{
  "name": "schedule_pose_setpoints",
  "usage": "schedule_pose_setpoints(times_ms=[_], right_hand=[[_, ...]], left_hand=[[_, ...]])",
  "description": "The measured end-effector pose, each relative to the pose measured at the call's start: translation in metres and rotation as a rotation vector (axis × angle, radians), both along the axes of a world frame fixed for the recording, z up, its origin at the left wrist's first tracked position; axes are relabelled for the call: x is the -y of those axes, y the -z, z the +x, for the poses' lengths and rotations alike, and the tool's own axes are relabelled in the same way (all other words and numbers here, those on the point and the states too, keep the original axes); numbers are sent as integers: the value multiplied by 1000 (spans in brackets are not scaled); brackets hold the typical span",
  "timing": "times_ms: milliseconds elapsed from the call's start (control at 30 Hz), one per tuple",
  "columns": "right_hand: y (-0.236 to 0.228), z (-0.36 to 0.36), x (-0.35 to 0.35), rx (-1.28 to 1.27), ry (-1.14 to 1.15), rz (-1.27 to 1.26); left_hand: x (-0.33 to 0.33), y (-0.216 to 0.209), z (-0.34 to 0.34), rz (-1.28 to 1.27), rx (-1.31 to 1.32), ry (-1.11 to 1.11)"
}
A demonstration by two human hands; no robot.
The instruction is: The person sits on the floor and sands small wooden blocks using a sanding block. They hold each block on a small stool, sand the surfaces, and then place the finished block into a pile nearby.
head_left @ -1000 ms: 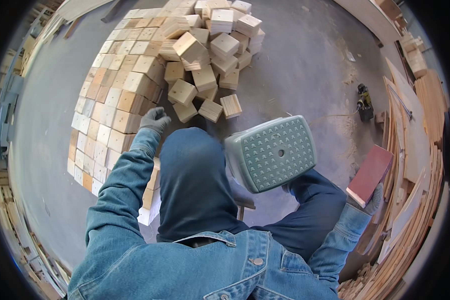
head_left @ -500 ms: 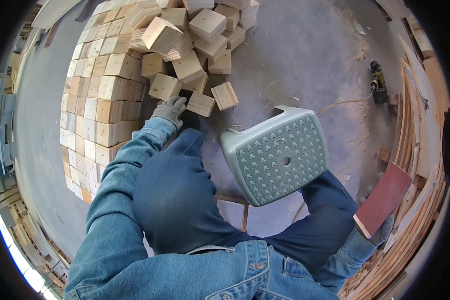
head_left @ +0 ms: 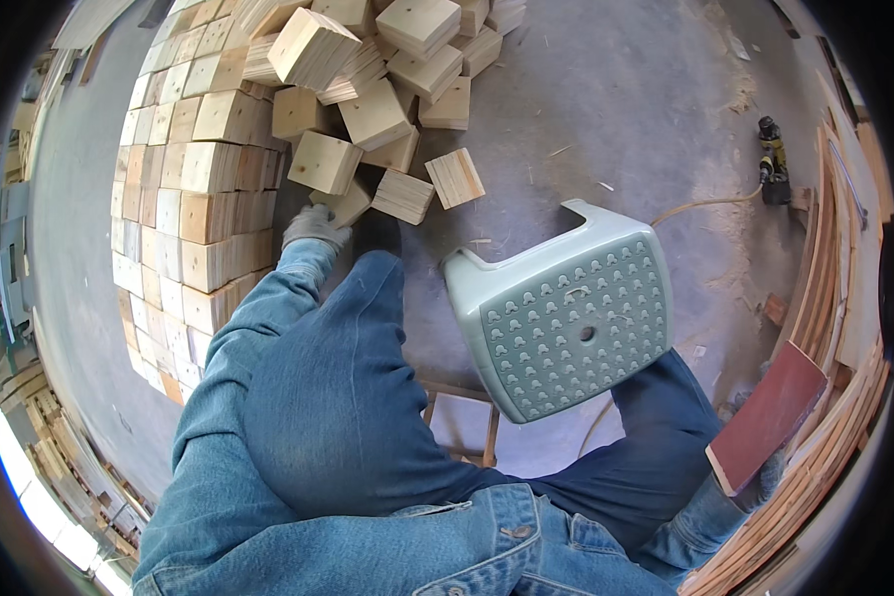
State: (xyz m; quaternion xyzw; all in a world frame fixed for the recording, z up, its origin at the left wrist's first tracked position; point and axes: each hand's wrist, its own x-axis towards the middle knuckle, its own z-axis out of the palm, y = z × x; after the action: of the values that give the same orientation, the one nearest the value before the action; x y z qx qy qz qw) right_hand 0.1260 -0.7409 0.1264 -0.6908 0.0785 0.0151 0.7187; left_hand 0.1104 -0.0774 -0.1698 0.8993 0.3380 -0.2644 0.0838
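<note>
My left hand (head_left: 314,228), in a grey work glove, reaches down past my left knee. Its fingers close on the near left side of a pale wooden block (head_left: 348,206) at the near edge of a loose heap. Beside that block lie another wooden block (head_left: 403,197) and one with striped sides (head_left: 456,179). At the lower right, my right hand (head_left: 765,479) grips a sanding block (head_left: 768,417) with a flat reddish-brown face. The board hides most of that hand's fingers.
A pale green plastic stool (head_left: 576,318) stands between my knees, its top tilted towards me. Stacked wooden blocks (head_left: 209,219) form a wall on the left. A cordless drill (head_left: 773,164) rests on the floor at the right, near long wooden strips (head_left: 815,258).
My left hand has moved from over the block's top to its near left side, and more of the block shows. My right hand still holds the sanding block. The view has shifted slightly.
</note>
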Motion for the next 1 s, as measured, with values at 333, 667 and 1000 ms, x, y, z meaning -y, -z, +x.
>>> schedule_pose_setpoints(times_ms=[333,667,1000], right_hand=[[14,-12,13,72,-58,-295],[22,-18,31,173,-136,-502],[25,-24,41,275,-182,-624]], left_hand=[[-14,29,2,-195,-49,-337],[-52,57,-14,-23,19,-236],[-33,21,-15,-33,-28,-226]])
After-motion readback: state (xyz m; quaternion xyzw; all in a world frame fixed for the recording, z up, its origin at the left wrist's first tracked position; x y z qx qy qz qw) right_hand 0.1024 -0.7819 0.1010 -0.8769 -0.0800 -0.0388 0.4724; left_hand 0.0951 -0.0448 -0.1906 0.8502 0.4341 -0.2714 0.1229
